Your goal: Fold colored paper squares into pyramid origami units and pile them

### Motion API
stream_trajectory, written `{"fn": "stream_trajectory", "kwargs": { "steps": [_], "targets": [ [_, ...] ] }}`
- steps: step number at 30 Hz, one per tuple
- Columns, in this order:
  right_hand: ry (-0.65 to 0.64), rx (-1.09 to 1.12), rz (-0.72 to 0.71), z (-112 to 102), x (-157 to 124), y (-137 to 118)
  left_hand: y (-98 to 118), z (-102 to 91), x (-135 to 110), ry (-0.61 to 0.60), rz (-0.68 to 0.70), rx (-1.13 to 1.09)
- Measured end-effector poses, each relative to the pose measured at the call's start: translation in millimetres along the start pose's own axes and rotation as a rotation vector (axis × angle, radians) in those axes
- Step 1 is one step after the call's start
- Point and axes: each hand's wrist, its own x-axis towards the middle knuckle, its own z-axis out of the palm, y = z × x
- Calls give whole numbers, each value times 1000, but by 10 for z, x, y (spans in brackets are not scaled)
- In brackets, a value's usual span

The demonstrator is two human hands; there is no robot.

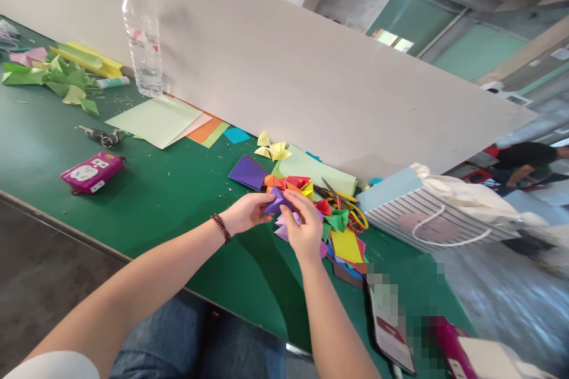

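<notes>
Head view is showing the two hands meeting over the green table (178, 189), both closing on a small purple folded paper piece (276, 201). The left hand (246, 213), with a beaded bracelet (221, 228) at the wrist, is pinching the piece's left end between thumb and fingertips. The right hand (306, 228) is gripping the right end, fingers curled in tight with hardly any gap. The piece is sitting directly between the two sets of fingertips, lifted just off the table, with its long axis running roughly left to right from one hand to the other and a point tipping away toward the white board (311, 89). Neither hand is nearer; each is touching it.

Pale lilac folded pieces (282, 226) are lying just under the right hand. A pile of folded coloured pieces (329, 213) and yellow-handled scissors (351, 207) are lying just beyond the right hand, and a purple square sheet (248, 172) is lying near the left fingertips.
</notes>
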Motion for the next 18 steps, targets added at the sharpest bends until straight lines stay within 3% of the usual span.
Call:
{"fn": "stream_trajectory", "kwargs": {
  "steps": [5,12,18],
  "targets": [
    [-50,-74,-33,-30,24,-24,27,-19,-25,17,69,137],
    [29,-86,85,31,-11,83,-48,40,-25,137,456,460],
    [36,8,141,46,-34,96,-44,84,-77,202,662,738]
  ]
}}
